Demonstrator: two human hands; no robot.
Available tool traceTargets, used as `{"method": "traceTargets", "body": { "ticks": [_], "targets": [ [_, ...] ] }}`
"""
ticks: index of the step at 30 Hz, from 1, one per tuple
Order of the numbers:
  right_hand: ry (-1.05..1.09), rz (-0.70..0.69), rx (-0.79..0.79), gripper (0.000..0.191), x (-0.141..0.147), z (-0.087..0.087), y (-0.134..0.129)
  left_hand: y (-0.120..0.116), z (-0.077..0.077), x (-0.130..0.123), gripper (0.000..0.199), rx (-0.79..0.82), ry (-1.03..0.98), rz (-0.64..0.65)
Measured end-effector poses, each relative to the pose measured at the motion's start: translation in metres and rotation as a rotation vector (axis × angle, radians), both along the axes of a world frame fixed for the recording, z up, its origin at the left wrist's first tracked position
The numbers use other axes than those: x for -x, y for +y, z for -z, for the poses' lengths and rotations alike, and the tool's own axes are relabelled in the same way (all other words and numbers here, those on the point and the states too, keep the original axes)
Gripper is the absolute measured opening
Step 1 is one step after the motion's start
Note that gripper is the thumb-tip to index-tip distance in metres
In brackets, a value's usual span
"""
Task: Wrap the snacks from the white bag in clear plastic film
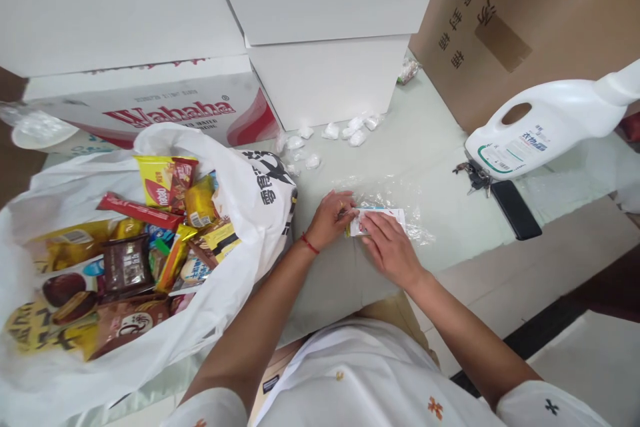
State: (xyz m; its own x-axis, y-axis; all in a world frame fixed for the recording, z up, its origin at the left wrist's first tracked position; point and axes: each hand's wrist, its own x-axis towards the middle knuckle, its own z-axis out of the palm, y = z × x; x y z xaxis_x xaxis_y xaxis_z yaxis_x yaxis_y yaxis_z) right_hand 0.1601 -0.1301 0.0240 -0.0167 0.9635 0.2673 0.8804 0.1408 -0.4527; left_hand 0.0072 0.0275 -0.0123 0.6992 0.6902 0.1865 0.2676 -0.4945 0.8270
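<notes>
Clear plastic bag (395,203): thin, glossy, crinkled film. Small packet (383,219) under the hands: smooth white printed wrapper. White carrier bag (250,187): soft, slightly glossy plastic, creased. Snack packets (165,180) inside: shiny foil and plastic wrappers. Detergent jug (540,127): smooth white moulded plastic, satin sheen. Phone (516,209): glossy black face. Keys (473,173): dull metal. Cardboard box (525,20): matt brown, with tape patches. Tabletop (430,140): smooth, pale, faintly reflective.

Can't really make out the small packet (379,220) mid-frame, since the left hand (330,217) and right hand (390,248) cover most of it and its print is too tiny. The white jug (540,127) runs off the right edge, the snack bag (125,247) off the lower left, and the cardboard box (525,13) off the top.
</notes>
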Motion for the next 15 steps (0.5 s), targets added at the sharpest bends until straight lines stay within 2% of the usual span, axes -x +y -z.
{"method": "traceTargets", "body": {
  "ticks": [2,4,6,8,11,15],
  "targets": [
    [-0.048,-0.041,0.065,0.053,0.004,0.011,0.009,0.001,0.001,0.007,0.021,-0.042,-0.021,-0.087],
    [-0.082,-0.048,0.094,0.056,0.001,0.019,0.013,0.001,0.003,0.015,0.029,-0.035,0.042,-0.228],
    [-0.098,-0.065,0.099,0.058,-0.004,0.024,0.013,0.000,0.003,0.023,0.036,0.003,0.127,-0.355],
    [-0.108,-0.085,0.093,0.059,-0.006,0.026,0.012,-0.002,0.004,0.027,0.039,0.038,0.154,-0.422],
    [-0.120,-0.110,0.089,0.060,-0.007,0.028,0.013,-0.002,0.004,0.029,0.038,0.064,0.110,-0.494],
    [-0.121,-0.117,0.084,0.060,-0.007,0.031,0.016,-0.006,-0.003,0.033,0.027,0.065,0.042,-0.703]
  ]
}}
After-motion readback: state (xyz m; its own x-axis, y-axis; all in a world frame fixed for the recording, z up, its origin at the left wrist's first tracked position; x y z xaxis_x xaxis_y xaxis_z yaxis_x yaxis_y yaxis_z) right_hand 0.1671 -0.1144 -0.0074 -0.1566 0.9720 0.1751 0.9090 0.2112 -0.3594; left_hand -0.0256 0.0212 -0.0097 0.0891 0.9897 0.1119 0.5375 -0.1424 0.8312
